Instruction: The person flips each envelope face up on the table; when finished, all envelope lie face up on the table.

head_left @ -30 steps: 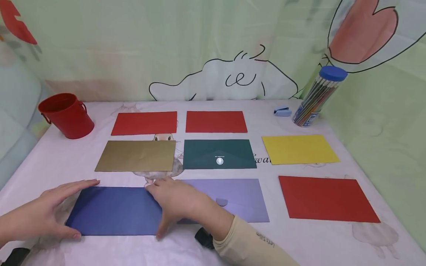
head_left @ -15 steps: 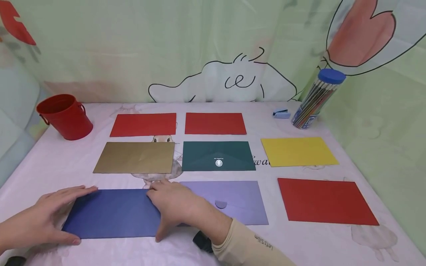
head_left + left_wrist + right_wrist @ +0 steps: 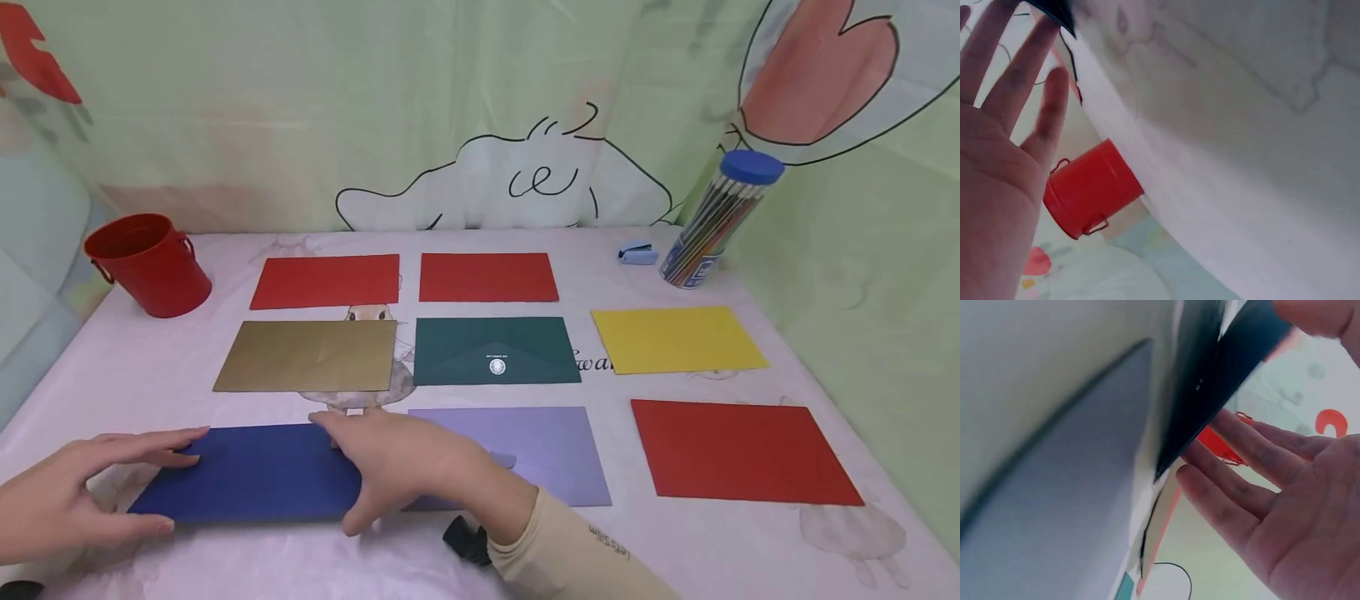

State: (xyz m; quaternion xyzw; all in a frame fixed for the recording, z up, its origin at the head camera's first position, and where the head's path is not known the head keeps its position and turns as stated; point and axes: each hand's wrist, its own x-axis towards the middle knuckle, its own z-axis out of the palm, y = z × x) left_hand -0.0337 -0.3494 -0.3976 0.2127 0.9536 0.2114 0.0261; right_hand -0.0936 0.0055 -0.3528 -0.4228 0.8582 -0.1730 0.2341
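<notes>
A dark blue envelope (image 3: pixel 251 475) lies across the front left in the head view, held by both hands. My left hand (image 3: pixel 90 487) grips its left end, thumb at the near edge and fingers at the far edge. My right hand (image 3: pixel 397 467) spans the right end in the same way. The right wrist view shows the envelope (image 3: pixel 1210 381) tilted between thumb and fingertips, its underside dark. Only a dark corner of it shows by the fingertips in the left wrist view. Under my right forearm is a lilac envelope (image 3: pixel 555 454), partly hidden.
Behind lie gold (image 3: pixel 307 357), dark green (image 3: pixel 457 350) and yellow (image 3: pixel 678 340) envelopes, two red envelopes (image 3: pixel 487 277), and one more red envelope (image 3: pixel 746 450) at right. A red bucket (image 3: pixel 153 271) stands back left. A pencil jar (image 3: pixel 716 225) and blue stapler (image 3: pixel 637 253) stand back right.
The blue envelope has shifted slightly left and its near edge has come up off the table, its colour now deeper. Both hands have moved with it.
</notes>
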